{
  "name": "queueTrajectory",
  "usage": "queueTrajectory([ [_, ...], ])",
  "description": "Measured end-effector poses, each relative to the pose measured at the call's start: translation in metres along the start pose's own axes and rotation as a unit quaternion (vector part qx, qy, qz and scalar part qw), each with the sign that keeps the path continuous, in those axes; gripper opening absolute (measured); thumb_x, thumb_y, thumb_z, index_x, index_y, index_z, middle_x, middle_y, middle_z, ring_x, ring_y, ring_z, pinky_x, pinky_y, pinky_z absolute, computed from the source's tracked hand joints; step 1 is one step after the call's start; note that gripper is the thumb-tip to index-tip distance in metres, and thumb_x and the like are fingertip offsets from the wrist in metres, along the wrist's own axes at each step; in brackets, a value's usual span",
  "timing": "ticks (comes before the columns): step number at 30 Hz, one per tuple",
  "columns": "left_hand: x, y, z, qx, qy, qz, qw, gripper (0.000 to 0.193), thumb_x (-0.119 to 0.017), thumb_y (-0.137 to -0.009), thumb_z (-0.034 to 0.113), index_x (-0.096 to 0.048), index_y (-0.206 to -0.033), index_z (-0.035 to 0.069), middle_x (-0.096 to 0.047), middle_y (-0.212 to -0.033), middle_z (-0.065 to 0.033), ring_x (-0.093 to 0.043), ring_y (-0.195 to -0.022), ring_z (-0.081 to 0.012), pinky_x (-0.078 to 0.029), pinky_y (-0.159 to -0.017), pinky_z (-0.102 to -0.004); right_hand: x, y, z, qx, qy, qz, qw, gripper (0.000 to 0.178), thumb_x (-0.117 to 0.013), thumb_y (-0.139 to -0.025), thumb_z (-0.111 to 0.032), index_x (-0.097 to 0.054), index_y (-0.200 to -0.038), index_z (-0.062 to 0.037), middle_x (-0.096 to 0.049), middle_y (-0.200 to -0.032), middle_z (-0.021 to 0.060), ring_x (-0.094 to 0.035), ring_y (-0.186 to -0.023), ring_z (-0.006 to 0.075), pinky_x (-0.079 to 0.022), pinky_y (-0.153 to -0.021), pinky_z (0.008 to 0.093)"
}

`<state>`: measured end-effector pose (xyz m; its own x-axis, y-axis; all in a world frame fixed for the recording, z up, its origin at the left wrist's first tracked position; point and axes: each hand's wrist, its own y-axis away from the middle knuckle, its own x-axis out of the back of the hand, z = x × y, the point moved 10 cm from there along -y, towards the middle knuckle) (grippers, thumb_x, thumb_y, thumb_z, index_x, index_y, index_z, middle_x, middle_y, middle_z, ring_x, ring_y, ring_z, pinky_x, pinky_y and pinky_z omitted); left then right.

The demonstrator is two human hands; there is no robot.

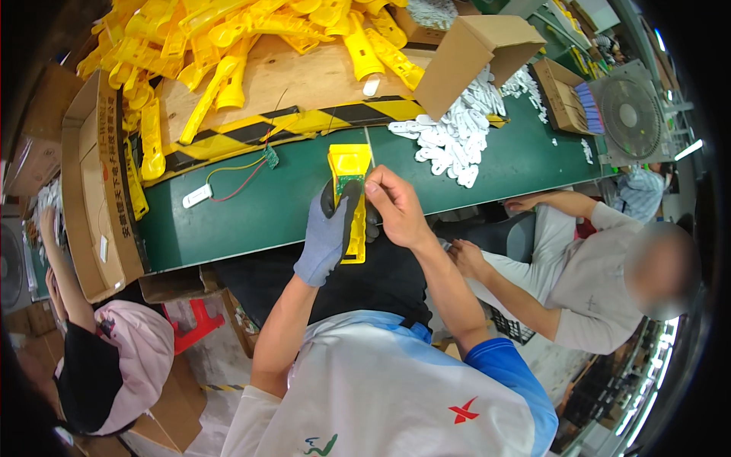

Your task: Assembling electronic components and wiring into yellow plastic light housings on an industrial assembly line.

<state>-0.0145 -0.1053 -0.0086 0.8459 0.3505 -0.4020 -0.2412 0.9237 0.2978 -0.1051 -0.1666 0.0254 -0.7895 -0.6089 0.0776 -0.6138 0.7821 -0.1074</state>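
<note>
A yellow plastic housing (351,158) stands lengthwise over the near edge of the green bench, its hollow inside facing up. My left hand (326,228), in a grey-blue work glove with dark fingers, is wrapped round it. Under the gloved fingertips a small green circuit board (349,181) sits in the housing's wider end. My bare right hand (396,206) is at the housing's right side, thumb and forefinger pinched together; whatever lies between them is too small to make out. To the left lie another circuit board (271,158) and a white oval piece (197,196), joined by red and yellow wires.
Yellow housings (221,30) are heaped on a wooden board with a black-and-yellow striped edge (304,122). White oval pieces (449,141) spill from a tipped cardboard box (472,57). A tall carton (99,190) stands left, a fan (629,110) right. Co-workers sit on both sides.
</note>
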Motion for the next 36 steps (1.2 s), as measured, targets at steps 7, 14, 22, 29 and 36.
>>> queueTrajectory([
  [7, -0.006, 0.004, -0.007, 0.079, 0.079, -0.034, 0.993, 0.035, -0.055, -0.1, 0.036, -0.048, -0.117, 0.006, -0.061, -0.072, -0.0087, -0.063, -0.054, -0.0184, -0.053, -0.048, -0.0289, 0.09, 0.018, -0.054, 0.089, 0.338, 0.17, 0.922, 0.009, -0.065, -0.088, -0.01, -0.066, -0.095, -0.0041, -0.061, -0.08, 0.0065, -0.059, -0.076, 0.0219, -0.046, -0.07, 0.0322],
  [14, -0.014, 0.002, 0.007, 0.06, 0.034, -0.041, 0.997, 0.04, -0.045, -0.102, 0.045, -0.043, -0.121, 0.01, -0.06, -0.076, -0.0112, -0.06, -0.053, -0.0194, -0.05, -0.047, -0.0302, 0.114, 0.01, -0.059, 0.155, 0.599, 0.012, 0.786, 0.019, -0.073, -0.08, -0.013, -0.073, -0.099, -0.014, -0.063, -0.104, 0.0024, -0.057, -0.102, 0.0234, -0.049, -0.086, 0.037],
  [22, -0.008, -0.001, 0.005, 0.017, 0.088, -0.015, 0.996, 0.036, -0.048, -0.102, 0.041, -0.045, -0.121, 0.01, -0.06, -0.084, -0.0103, -0.061, -0.058, -0.0183, -0.053, -0.047, -0.0295, 0.093, 0.012, -0.058, 0.133, 0.381, 0.12, 0.907, 0.011, -0.072, -0.084, -0.006, -0.07, -0.095, -0.0084, -0.067, -0.094, 0.0031, -0.065, -0.077, 0.0149, -0.051, -0.071, 0.026],
  [29, -0.004, 0.001, 0.005, -0.02, 0.084, 0.016, 0.996, 0.03, -0.055, -0.1, 0.031, -0.047, -0.118, 0.007, -0.062, -0.083, -0.0086, -0.063, -0.06, -0.0166, -0.053, -0.049, -0.0297, 0.021, 0.016, -0.006, -0.03, -0.27, 0.109, 0.956, 0.022, -0.06, -0.095, -0.004, -0.051, -0.115, -0.0039, -0.064, -0.094, 0.007, -0.06, -0.079, 0.011, -0.049, -0.07, 0.025],
  [36, 0.0, 0.008, 0.028, -0.135, 0.004, 0.081, 0.988, 0.028, -0.056, -0.1, 0.024, -0.05, -0.119, 0.004, -0.06, -0.091, -0.0053, -0.059, -0.071, -0.0096, -0.051, -0.058, -0.0247, 0.016, 0.018, 0.01, -0.067, -0.191, 0.096, 0.975, 0.01, -0.068, -0.09, -0.005, -0.062, -0.097, -0.0014, -0.064, -0.091, 0.003, -0.06, -0.078, 0.0074, -0.049, -0.071, 0.0222],
])
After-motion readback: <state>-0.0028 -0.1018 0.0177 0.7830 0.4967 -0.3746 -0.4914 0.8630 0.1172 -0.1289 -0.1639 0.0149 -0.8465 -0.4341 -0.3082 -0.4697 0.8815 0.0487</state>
